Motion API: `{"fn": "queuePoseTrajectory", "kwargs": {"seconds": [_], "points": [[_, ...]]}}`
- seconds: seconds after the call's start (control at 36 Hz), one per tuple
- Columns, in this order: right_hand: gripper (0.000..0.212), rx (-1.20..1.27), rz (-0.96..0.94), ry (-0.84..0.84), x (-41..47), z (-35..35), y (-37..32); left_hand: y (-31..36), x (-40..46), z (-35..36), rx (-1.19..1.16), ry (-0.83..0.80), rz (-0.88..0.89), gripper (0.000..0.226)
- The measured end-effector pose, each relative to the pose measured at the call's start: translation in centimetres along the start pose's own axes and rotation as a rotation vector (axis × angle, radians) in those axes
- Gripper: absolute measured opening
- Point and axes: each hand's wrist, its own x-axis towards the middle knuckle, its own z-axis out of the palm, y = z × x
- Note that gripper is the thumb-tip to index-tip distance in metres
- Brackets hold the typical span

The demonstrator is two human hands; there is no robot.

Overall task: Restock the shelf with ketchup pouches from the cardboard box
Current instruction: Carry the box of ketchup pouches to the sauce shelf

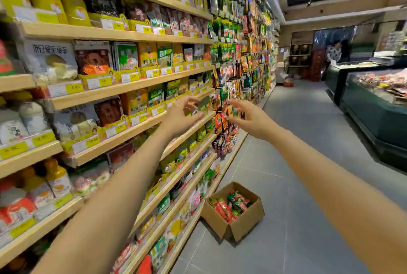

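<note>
- Red-and-green ketchup pouches (231,206) lie heaped in an open brown cardboard box (242,223), which sits on the grey tiled floor (297,163) just beside the foot of the shelving.
- More red pouches hang on pegs (222,122) in the display section straight ahead of the hands, beyond the end of the wooden boards.
- The left hand (179,117) is stretched out at mid height in front of the light wooden shelf (123,136), its fingers spread and curled; its grip is wide open and has hold of nothing.
- The right hand (251,119) reaches forward beside it, near the hanging red pouches, with fingers likewise loose and parted; its grip is also empty. Whether its fingertips touch a packet cannot be told because of blur.
- Both bare forearms run from the lower edge of the view up to the hands, well above the box.
- The wooden shelves carry rows of yellow, green and brown seasoning packets (134,101) behind yellow price tags (73,88).
- On the lower left boards stand yellow-capped jars (58,177).
- Across the aisle to the right is a dark green glass-fronted chilled counter (374,106).
- At the far end of the aisle a person in a patterned top (333,52) stands by that counter.
</note>
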Motion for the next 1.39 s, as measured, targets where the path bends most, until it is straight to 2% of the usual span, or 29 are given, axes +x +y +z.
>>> {"fn": "queuePoseTrajectory", "kwargs": {"seconds": [0.11, 0.33, 0.56, 0.75, 1.06, 1.17, 1.25, 1.33, 1.39], "points": [[0.051, -0.102, 0.080, -0.057, -1.4, 1.9, 4.7, -3.5, 0.3, 5.4, 0.052, -0.106, -0.030, 0.039], [0.054, -0.080, 0.262, -0.208, -2.0, 4.7, 19.1, -10.9, 3.3, 19.1, 0.057, -0.279, -0.112, 0.042], [0.056, -0.018, 0.438, -0.426, 0.8, 4.1, 35.8, -15.4, 9.0, 33.2, 0.017, -0.325, -0.290, 0.043], [0.055, 0.025, 0.496, -0.541, 4.3, 3.5, 48.6, -19.6, 13.5, 42.4, -0.017, -0.351, -0.510, 0.048], [0.056, 0.045, 0.576, -0.703, 11.0, 8.0, 63.0, -27.7, 17.2, 51.1, -0.034, -0.360, -0.733, 0.045], [0.055, 0.107, 0.632, -0.734, 14.3, 10.3, 66.3, -31.6, 19.0, 53.0, -0.022, -0.314, -0.805, 0.039], [0.055, 0.138, 0.670, -0.775, 16.9, 11.9, 68.5, -33.8, 21.0, 53.7, -0.067, -0.312, -0.922, 0.038], [0.055, 0.152, 0.680, -0.809, 19.4, 13.4, 70.7, -36.2, 22.4, 54.3, -0.072, -0.289, -0.895, 0.034], [0.055, 0.143, 0.677, -0.835, 20.7, 14.2, 71.8, -37.2, 23.0, 54.3, -0.074, -0.312, -0.967, 0.035]]}}
